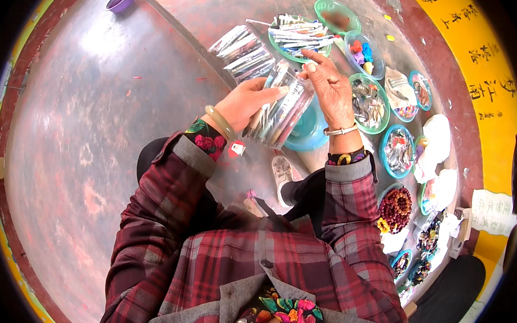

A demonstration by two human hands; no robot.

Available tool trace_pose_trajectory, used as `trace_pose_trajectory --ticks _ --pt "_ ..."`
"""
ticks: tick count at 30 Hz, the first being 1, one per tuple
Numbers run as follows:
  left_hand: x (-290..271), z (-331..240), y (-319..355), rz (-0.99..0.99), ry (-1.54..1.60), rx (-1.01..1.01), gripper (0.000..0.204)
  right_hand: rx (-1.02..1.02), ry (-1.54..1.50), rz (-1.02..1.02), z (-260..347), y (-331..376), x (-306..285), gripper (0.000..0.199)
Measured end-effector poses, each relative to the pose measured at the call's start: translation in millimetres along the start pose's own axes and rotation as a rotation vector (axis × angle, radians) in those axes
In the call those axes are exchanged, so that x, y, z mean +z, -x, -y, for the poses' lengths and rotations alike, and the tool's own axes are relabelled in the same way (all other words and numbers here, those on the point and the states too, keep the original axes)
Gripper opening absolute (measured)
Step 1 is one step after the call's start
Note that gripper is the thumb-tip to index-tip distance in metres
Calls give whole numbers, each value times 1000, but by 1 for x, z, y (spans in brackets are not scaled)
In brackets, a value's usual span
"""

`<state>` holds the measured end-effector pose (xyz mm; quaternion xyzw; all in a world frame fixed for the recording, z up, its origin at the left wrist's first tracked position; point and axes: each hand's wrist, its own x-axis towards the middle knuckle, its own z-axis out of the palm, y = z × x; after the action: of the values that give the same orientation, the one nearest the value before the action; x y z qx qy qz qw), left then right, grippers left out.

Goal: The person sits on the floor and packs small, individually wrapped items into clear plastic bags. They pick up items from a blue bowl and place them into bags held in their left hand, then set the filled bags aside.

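Fingers point(260, 92) of the left hand point(246, 103) are curling around the near side of a clear plastic bundle point(281, 113) of slim pen-like sticks, closed against its wrapping at mid-length. The right hand point(331, 89) is working at the upper end of the same bundle, its thumb and forefinger pinched together on the wrapper's top edge; whether they are gripping a single stick or only the film cannot be told.

Head view: the bundle is being held in the air between both hands, tilted, above a teal basin point(309, 129) and clear of the reddish floor point(87, 131). A second, similar wrapped bundle point(243, 51) is lying on the floor just beyond the hands. A green dish point(298, 39) of loose white sticks is sitting behind it, and more small dishes of mixed trinkets, including a bowl of brown beads point(395, 208), are lining the right side.

Handling judgement: the bundle is looking light but awkward. The film is glossy, so it is likely slippery and will crinkle under pressure, while the sticks inside are stiff and can slide out endways. The safest hold is a full wrap around the middle, as the left hand is doing, with the open end kept uppermost.
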<state>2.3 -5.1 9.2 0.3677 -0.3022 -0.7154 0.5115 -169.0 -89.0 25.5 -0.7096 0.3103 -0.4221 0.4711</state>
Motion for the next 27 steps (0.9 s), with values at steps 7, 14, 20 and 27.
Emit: trace_pose_trajectory --ticks 7,14,20,27 --pt "-10 -12 -4 -30 97 158 27 34 -280 -131 -5 -6 -6 64" --pt "-3 -23 -4 -21 293 375 26 368 -536 332 2 8 22 46" --pt "-9 -18 -8 -113 115 381 30 303 -427 284 -11 7 21 33" --pt "-14 -32 -3 -208 241 446 23 464 431 333 -149 -3 -17 22"
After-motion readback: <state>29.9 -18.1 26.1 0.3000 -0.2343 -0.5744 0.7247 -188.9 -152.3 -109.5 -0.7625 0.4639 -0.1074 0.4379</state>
